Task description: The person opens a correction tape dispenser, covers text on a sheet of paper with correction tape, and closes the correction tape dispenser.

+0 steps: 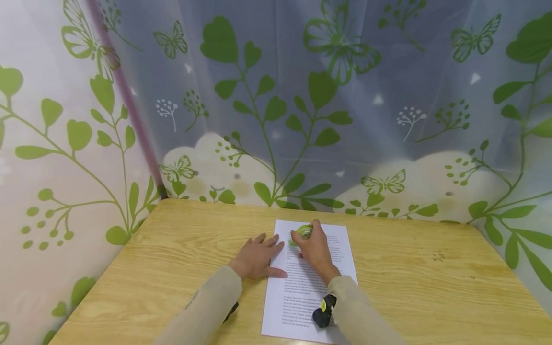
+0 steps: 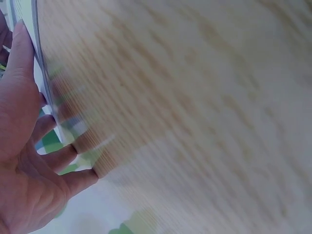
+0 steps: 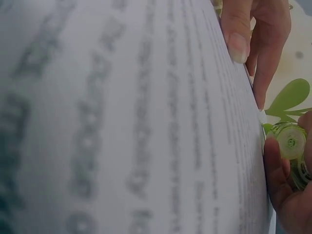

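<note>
A white sheet of printed paper (image 1: 297, 306) lies on the wooden table, its text lines running across it. My right hand (image 1: 318, 249) grips a clear green correction tape (image 1: 305, 232) near the top of the page. In the right wrist view the tape's round spool (image 3: 291, 141) shows between thumb and fingers; its tip against the paper is hard to make out. Spread over the page's left edge, my left hand (image 1: 258, 258) rests with its fingers fairly straight. The left wrist view shows that hand (image 2: 29, 165) from the palm side, beside the paper's edge.
The wooden table (image 1: 414, 278) reaches out on both sides of the paper. Behind it hangs a curtain (image 1: 276, 120) printed with leaves and butterflies. A black device with a yellow mark (image 1: 324, 310) is worn at the right wrist, over the lower part of the page.
</note>
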`<action>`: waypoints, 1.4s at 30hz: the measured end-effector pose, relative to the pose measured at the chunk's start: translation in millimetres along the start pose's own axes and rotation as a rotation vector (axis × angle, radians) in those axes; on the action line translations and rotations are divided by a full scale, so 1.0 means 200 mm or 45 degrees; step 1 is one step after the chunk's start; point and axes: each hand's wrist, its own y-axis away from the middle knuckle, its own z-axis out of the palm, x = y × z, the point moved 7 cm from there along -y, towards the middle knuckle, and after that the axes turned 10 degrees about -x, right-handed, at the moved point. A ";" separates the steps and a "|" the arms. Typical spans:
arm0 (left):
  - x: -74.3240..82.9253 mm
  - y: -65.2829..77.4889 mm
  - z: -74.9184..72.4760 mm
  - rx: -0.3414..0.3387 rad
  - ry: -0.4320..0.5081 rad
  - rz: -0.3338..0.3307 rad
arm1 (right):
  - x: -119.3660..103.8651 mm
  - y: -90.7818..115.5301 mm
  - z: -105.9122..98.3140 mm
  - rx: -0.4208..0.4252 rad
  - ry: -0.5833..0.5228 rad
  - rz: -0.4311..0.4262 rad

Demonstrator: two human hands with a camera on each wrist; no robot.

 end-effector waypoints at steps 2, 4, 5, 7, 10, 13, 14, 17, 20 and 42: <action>0.00 0.00 0.00 0.002 -0.004 -0.002 | 0.00 0.00 -0.01 0.000 -0.003 0.004; 0.00 0.00 0.00 0.000 -0.007 -0.003 | 0.00 0.00 -0.02 0.003 0.016 0.000; 0.00 0.00 -0.01 0.004 -0.007 -0.003 | 0.00 0.00 -0.02 0.005 0.032 -0.007; 0.00 0.00 -0.01 0.006 -0.006 -0.002 | -0.01 0.00 -0.03 0.016 0.065 -0.018; 0.01 0.00 -0.01 0.002 0.002 0.004 | 0.00 0.01 -0.04 0.021 0.097 -0.016; 0.01 0.00 0.00 0.004 0.009 0.006 | 0.01 0.01 -0.04 0.011 0.090 -0.004; 0.01 0.00 0.00 0.002 0.006 0.003 | 0.02 0.01 -0.04 0.007 0.087 0.001; 0.01 0.01 0.00 0.012 0.000 -0.001 | 0.02 0.01 -0.04 0.004 0.079 0.001; 0.01 0.01 0.00 0.011 -0.002 0.001 | 0.03 0.01 -0.04 0.006 0.079 0.004; 0.01 0.01 0.00 0.022 0.046 0.031 | 0.04 0.03 -0.08 0.021 0.052 0.013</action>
